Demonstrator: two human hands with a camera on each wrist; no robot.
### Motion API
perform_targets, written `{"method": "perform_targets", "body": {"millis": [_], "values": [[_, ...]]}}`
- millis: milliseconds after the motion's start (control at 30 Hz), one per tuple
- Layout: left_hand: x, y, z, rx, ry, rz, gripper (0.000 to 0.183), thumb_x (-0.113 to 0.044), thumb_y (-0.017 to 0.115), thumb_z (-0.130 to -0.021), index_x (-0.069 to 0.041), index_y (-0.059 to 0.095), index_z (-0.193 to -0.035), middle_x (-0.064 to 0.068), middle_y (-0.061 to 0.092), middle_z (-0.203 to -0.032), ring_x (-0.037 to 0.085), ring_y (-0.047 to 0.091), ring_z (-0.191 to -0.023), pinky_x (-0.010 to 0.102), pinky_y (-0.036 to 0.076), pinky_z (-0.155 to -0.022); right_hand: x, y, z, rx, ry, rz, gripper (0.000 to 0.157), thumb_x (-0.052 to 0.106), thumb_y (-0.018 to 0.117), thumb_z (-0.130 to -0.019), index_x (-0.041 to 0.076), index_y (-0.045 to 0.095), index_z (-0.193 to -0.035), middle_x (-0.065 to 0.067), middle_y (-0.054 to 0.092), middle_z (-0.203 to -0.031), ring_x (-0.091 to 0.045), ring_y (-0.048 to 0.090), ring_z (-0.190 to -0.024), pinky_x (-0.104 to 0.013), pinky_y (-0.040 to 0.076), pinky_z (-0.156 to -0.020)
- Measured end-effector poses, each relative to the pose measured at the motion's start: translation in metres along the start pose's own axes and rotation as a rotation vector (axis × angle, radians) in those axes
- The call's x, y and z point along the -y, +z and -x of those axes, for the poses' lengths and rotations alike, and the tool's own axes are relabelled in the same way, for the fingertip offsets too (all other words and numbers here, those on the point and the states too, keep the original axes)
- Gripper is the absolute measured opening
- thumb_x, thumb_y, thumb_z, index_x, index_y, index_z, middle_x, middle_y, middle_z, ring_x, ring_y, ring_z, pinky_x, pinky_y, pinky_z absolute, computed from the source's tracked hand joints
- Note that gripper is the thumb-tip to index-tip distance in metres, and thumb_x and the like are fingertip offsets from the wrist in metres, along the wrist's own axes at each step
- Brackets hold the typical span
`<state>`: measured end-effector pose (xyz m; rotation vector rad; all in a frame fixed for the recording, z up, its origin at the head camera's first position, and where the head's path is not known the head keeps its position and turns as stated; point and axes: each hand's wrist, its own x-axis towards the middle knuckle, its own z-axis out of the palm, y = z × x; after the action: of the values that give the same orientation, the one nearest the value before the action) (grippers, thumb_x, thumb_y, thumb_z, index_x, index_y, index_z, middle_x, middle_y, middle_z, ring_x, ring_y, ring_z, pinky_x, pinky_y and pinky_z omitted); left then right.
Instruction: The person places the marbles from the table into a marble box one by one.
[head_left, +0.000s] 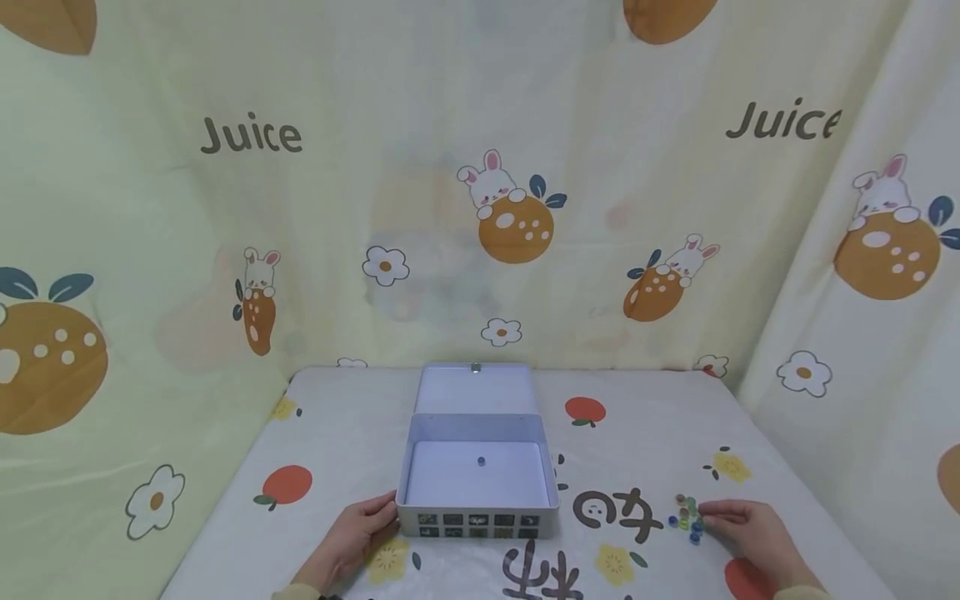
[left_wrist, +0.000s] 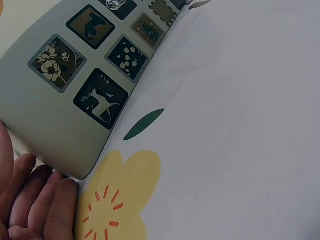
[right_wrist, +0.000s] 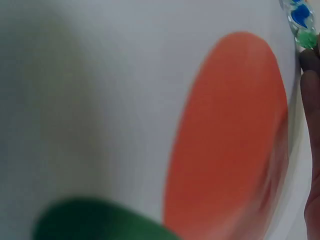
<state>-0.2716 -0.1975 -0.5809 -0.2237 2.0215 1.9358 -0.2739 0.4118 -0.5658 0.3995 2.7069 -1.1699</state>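
A lidded box (head_left: 477,521), pale with small square pictures on its front, stands with its lid (head_left: 477,392) tipped back. One small dark marble (head_left: 482,461) lies inside. My left hand (head_left: 358,533) rests its fingers against the box's left side at the front corner; in the left wrist view, the fingers (left_wrist: 61,210) lie beside that corner. At the right, my right hand (head_left: 753,533) has its fingertips at a cluster of glass marbles (head_left: 684,523), mostly blue and green. The right wrist view catches a green marble (right_wrist: 306,38) at the fingertips; whether they pinch it is unclear.
The table has a white cloth (head_left: 337,442) printed with fruit, flowers and dark lettering. Behind it and along both sides hang pale curtains (head_left: 315,208) with rabbits and oranges. Cloth lies between the box and the marbles.
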Motion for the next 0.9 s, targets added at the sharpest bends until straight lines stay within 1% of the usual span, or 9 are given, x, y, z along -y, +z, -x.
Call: {"method": "perform_targets", "body": {"millis": [167, 300, 400, 500, 633, 700, 733, 800, 900], "values": [[-0.002, 0.001, 0.000, -0.001, 0.012, -0.004, 0.055, -0.023, 0.063, -0.102, 0.003, 0.045, -0.148, 0.027, 0.039, -0.157, 0.037, 0.050, -0.142, 0.037, 0.057, -0.106, 0.004, 0.004, -0.001, -0.045, -0.056, 0.084, 0.024, 0.012, 0.077, -0.089, 0.003, 0.076, -0.111, -0.013, 0.078, -0.105, -0.037, 0.070, -0.106, -0.054, 0.059, -0.087], [-0.002, 0.000, 0.001, 0.002, 0.011, 0.007, 0.055, -0.022, 0.064, -0.102, 0.003, 0.046, -0.148, 0.027, 0.039, -0.157, 0.037, 0.049, -0.142, 0.038, 0.057, -0.106, 0.005, 0.006, 0.000, -0.053, -0.047, 0.107, 0.022, 0.012, 0.079, -0.088, 0.004, 0.077, -0.108, -0.012, 0.078, -0.102, -0.035, 0.071, -0.102, -0.053, 0.060, -0.085], [-0.001, 0.000, 0.002, 0.000, 0.003, 0.017, 0.055, -0.022, 0.064, -0.102, 0.003, 0.046, -0.147, 0.026, 0.039, -0.157, 0.036, 0.050, -0.142, 0.039, 0.057, -0.107, 0.005, 0.007, 0.002, -0.056, -0.046, 0.107, 0.021, 0.011, 0.078, -0.088, 0.003, 0.077, -0.108, -0.013, 0.078, -0.102, -0.037, 0.070, -0.103, -0.055, 0.059, -0.086], [0.000, 0.001, 0.001, 0.003, -0.001, 0.027, 0.054, -0.021, 0.064, -0.102, 0.002, 0.046, -0.147, 0.026, 0.039, -0.157, 0.035, 0.050, -0.142, 0.039, 0.057, -0.107, 0.003, 0.005, 0.004, -0.051, -0.044, 0.090, 0.024, 0.013, 0.077, -0.090, 0.001, 0.076, -0.110, -0.015, 0.078, -0.105, -0.039, 0.069, -0.106, -0.056, 0.059, -0.087], [0.002, 0.002, 0.000, 0.008, -0.003, 0.038, 0.055, -0.021, 0.065, -0.102, 0.003, 0.046, -0.147, 0.027, 0.039, -0.156, 0.035, 0.051, -0.141, 0.038, 0.057, -0.106, 0.002, -0.001, 0.009, -0.026, -0.021, 0.031, 0.030, 0.016, 0.076, -0.092, 0.000, 0.074, -0.116, -0.015, 0.077, -0.110, -0.035, 0.070, -0.108, -0.052, 0.062, -0.087], [0.003, 0.002, 0.000, 0.011, 0.001, 0.043, 0.056, -0.021, 0.065, -0.101, 0.003, 0.045, -0.147, 0.027, 0.038, -0.157, 0.036, 0.050, -0.142, 0.038, 0.057, -0.106, 0.003, -0.009, 0.011, -0.004, -0.009, -0.046, 0.033, 0.018, 0.074, -0.094, 0.000, 0.071, -0.122, -0.014, 0.077, -0.112, -0.028, 0.071, -0.105, -0.048, 0.063, -0.087], [0.003, 0.001, -0.001, 0.011, 0.005, 0.041, 0.056, -0.021, 0.065, -0.101, 0.004, 0.045, -0.147, 0.027, 0.038, -0.157, 0.036, 0.050, -0.142, 0.038, 0.057, -0.106, 0.004, -0.013, 0.012, 0.005, -0.006, -0.113, 0.035, 0.017, 0.073, -0.095, 0.000, 0.070, -0.125, -0.012, 0.077, -0.114, -0.023, 0.072, -0.105, -0.046, 0.064, -0.088], [0.003, 0.001, -0.001, 0.012, 0.012, 0.038, 0.056, -0.022, 0.065, -0.101, 0.003, 0.045, -0.147, 0.027, 0.038, -0.157, 0.036, 0.050, -0.142, 0.038, 0.057, -0.106, 0.006, -0.022, 0.013, 0.022, -0.010, -0.269, 0.034, 0.019, 0.071, -0.097, 0.002, 0.069, -0.127, -0.002, 0.079, -0.111, -0.010, 0.073, -0.101, -0.040, 0.065, -0.091], [0.003, 0.000, -0.001, 0.012, 0.018, 0.027, 0.057, -0.023, 0.066, -0.101, 0.003, 0.046, -0.147, 0.027, 0.038, -0.157, 0.037, 0.049, -0.142, 0.038, 0.057, -0.106, 0.012, -0.031, 0.014, 0.050, -0.056, -0.539, 0.023, 0.017, 0.069, -0.099, 0.013, 0.074, -0.121, 0.014, 0.078, -0.104, 0.003, 0.072, -0.095, -0.027, 0.064, -0.092]]}}
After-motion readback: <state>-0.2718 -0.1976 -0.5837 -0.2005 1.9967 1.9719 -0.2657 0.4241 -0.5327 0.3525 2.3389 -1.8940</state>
